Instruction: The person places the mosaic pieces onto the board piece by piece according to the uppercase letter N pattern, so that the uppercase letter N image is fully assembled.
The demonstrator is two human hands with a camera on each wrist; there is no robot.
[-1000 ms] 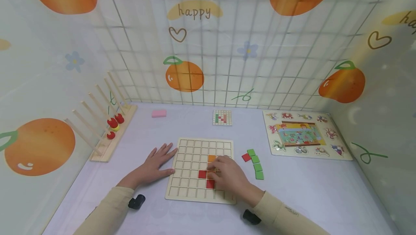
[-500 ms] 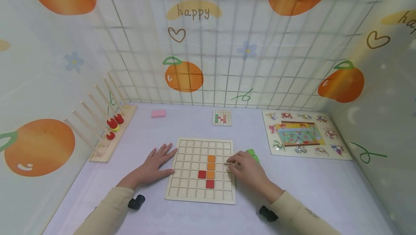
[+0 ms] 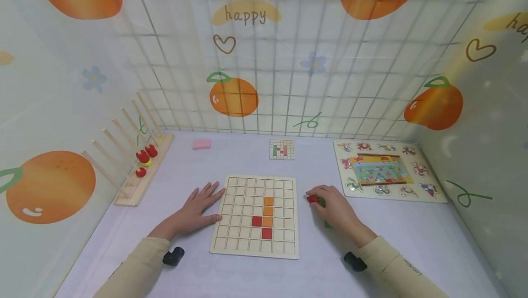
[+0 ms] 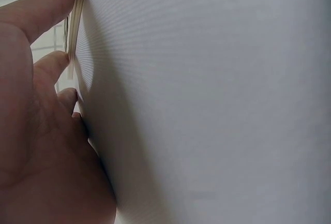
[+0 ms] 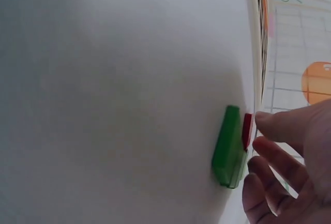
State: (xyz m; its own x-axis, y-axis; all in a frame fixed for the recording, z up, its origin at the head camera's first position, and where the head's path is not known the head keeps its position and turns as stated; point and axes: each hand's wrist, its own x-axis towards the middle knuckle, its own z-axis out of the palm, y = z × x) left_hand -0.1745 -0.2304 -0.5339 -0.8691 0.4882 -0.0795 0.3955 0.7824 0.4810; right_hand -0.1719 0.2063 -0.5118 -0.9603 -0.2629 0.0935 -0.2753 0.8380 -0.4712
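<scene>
Left hand (image 3: pixel 195 208), splayed, touches pale square wooden grid board (image 3: pixel 240 206). Right hand (image 3: pixel 337 208) at red square tile (image 3: pixel 312 199); can't tell if gripped.

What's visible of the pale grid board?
The grid board looks like thin, light wood: squarish, rounded corners, dark lines dividing it into square cells. It lies flat on the table, between the hands. Three orange tiles fill cells in one column; a red tile sits directly below them, and another red tile left of the lowest orange one. The left hand touches its left edge; the right hand is apart from it.
</scene>
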